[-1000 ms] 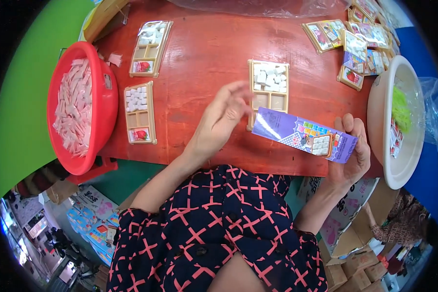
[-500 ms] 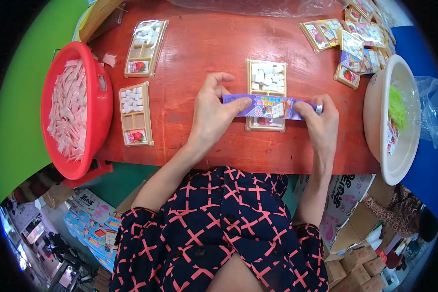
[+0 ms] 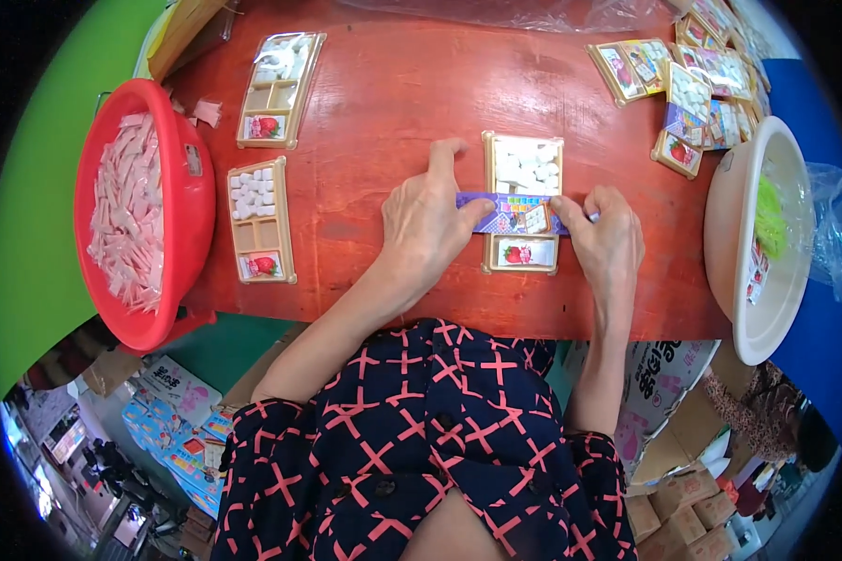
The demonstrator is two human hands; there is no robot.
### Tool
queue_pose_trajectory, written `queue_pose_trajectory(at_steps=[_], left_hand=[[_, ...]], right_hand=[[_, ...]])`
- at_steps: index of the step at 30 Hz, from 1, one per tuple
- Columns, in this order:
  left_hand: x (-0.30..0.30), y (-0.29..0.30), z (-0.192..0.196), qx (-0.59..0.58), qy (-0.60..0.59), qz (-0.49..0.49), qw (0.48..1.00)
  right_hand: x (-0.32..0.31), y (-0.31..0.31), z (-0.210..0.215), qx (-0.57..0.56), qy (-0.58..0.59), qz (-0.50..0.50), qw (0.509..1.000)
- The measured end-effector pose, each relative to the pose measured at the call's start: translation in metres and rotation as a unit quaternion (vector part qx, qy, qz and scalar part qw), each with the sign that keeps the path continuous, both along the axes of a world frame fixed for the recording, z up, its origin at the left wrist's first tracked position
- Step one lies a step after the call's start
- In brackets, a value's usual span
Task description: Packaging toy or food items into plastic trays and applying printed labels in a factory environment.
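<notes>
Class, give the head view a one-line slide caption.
Left hand and right hand hold a purple strip across a tray of white pieces on a red table.

We see the largest lettering, bold black characters set at a slant, on the pale carton (image 3: 660, 379) at lower right. More dark characters stand on the white sheet (image 3: 170, 379) at lower left. On the purple strip (image 3: 513, 214) across the middle tray (image 3: 488, 252), we find colourful print too small to read. Nor can we read the strawberry packet (image 3: 526, 252) in that tray, or the pale label (image 3: 194, 160) on the red basin (image 3: 187, 248).
</notes>
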State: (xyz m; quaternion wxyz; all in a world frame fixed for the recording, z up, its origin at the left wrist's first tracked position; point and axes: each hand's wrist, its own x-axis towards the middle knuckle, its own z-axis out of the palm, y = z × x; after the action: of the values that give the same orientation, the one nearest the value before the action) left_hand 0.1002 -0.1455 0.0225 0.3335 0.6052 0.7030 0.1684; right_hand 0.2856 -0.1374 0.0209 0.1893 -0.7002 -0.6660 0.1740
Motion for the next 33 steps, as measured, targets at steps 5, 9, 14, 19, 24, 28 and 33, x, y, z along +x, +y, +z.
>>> queue_pose_trajectory(at_steps=[5, 9, 14, 19, 24, 28, 33], left_hand=[[0.01, -0.023, -0.003, 0.006, -0.001, -0.067, 0.998], [0.022, -0.036, -0.003, 0.028, -0.015, -0.153, 0.988], [0.038, -0.047, 0.004, 0.049, -0.027, -0.242, 0.969], [0.042, -0.061, -0.007, 0.11, -0.026, -0.261, 0.959], [0.046, -0.063, -0.005, 0.22, 0.012, -0.222, 0.95], [0.044, -0.062, -0.012, 0.111, -0.111, -0.242, 0.957], [0.041, -0.06, -0.004, -0.09, -0.362, -0.093, 0.923]], right_hand=[[0.002, -0.057, 0.013, -0.053, -0.073, -0.067, 0.994], [0.008, -0.107, 0.016, -0.183, -0.003, -0.156, 0.971], [0.017, -0.149, 0.003, -0.248, 0.264, -0.297, 0.883], [0.004, -0.169, -0.02, -0.067, 0.482, -0.309, 0.817], [0.008, -0.168, -0.016, 0.042, 0.493, -0.305, 0.814], [0.013, -0.148, -0.011, 0.082, 0.505, -0.223, 0.83], [0.024, -0.129, -0.007, 0.093, 0.461, -0.163, 0.867]])
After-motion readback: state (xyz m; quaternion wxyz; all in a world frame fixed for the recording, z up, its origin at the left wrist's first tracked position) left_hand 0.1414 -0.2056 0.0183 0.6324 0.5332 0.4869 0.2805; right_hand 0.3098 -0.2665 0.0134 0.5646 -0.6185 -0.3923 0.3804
